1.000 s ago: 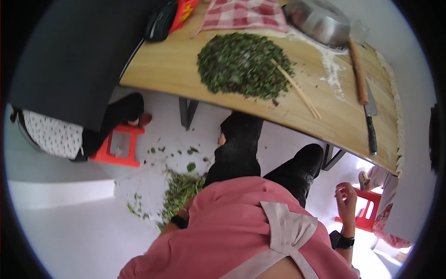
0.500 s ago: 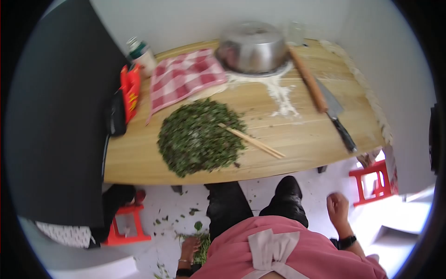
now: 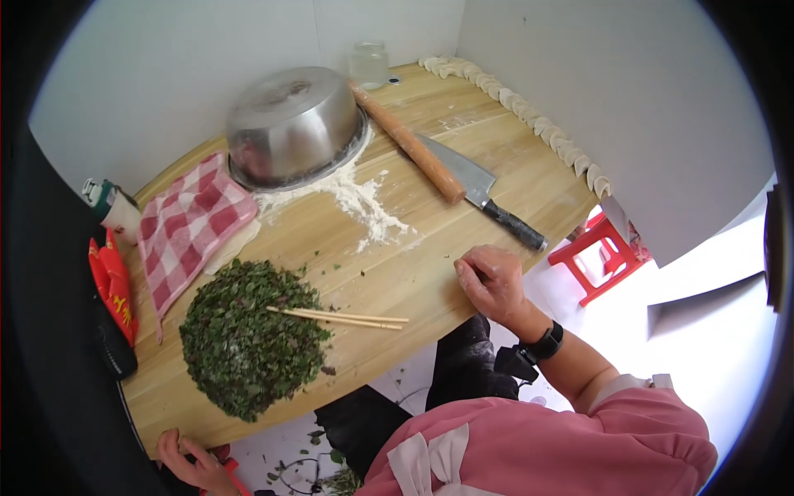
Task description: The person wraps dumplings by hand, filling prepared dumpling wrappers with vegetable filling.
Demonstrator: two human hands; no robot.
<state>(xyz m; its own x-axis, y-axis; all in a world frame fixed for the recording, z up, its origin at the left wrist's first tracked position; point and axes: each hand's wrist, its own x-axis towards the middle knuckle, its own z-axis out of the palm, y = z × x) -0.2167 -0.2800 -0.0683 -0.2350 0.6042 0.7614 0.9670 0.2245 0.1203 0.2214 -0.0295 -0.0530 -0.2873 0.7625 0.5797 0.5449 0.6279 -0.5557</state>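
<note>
My right hand [image 3: 494, 285] is at the table's front edge, to the right of the chopsticks. Its fingers are curled in and nothing shows in them. At the front left edge, my left hand [image 3: 197, 467] has its thumb and fingers apart, with nothing visible between them. Closest to it is a mound of chopped green leaves [image 3: 252, 347], dusted with a little white powder. A pair of chopsticks [image 3: 356, 318] lies with its tips on the mound. Beyond my right hand are a cleaver [image 3: 459, 169] with a dark handle and a wooden rolling pin [image 3: 409, 145] lying across its blade.
An upturned metal basin [image 3: 294, 124] stands at the back beside spilled flour [image 3: 360, 202]. A checked cloth [image 3: 194, 215] partly covers dough. Several dumplings [image 3: 538, 124] line the right edge. There are also a glass jar [image 3: 369, 64], a bottle [image 3: 112, 207], a red packet [image 3: 114, 285] and red stools [image 3: 600, 256].
My view has turned to the right and come nearer the table. Both hands have risen from beside my body to the table's front edge. The items on the table look unmoved.
</note>
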